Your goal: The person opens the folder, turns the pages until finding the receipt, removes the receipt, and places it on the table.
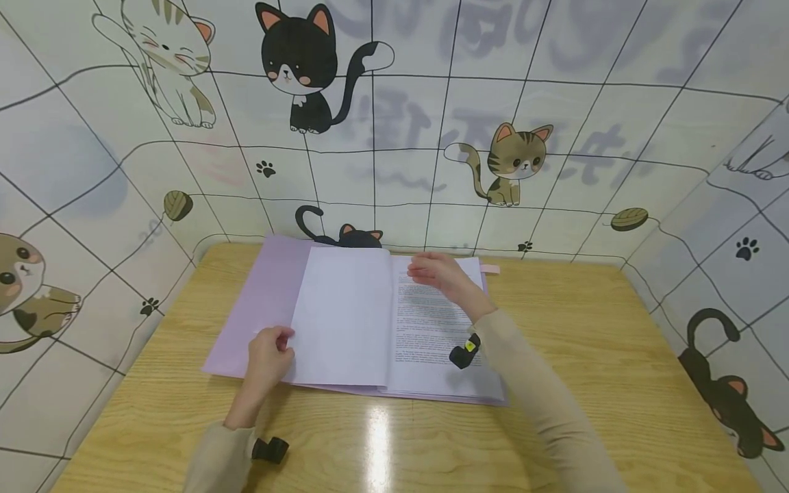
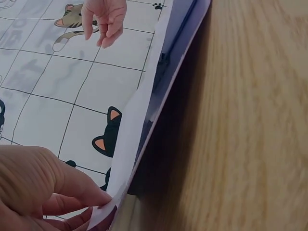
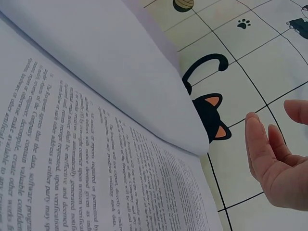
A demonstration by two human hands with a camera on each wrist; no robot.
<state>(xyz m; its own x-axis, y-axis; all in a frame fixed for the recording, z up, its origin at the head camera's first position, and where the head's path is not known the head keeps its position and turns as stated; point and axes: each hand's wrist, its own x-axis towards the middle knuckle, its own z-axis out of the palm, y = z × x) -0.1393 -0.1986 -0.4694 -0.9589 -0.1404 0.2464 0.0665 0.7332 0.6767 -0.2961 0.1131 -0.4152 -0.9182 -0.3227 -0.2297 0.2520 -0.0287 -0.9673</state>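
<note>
A purple folder point(image 1: 265, 294) lies open on the table with paper sheets inside. On its left side is a blank white page point(image 1: 342, 315); on the right is a page of printed text point(image 1: 422, 342). My left hand point(image 1: 268, 352) pinches the lower left edge of the blank page between thumb and fingers. In the left wrist view, the thumb point(image 2: 89, 187) lies on top of that paper edge, fingers underneath. Above the top of the printed page hovers my right hand point(image 1: 440, 277), its fingers extended and holding nothing. The right wrist view shows the blank page curving up beside the text.
The wooden table point(image 1: 573, 329) extends around the folder. A pink tab point(image 1: 491, 269) sticks out at the folder's upper right. Behind and at both sides stand white walls point(image 1: 407, 178) with grid lines and cartoon cats.
</note>
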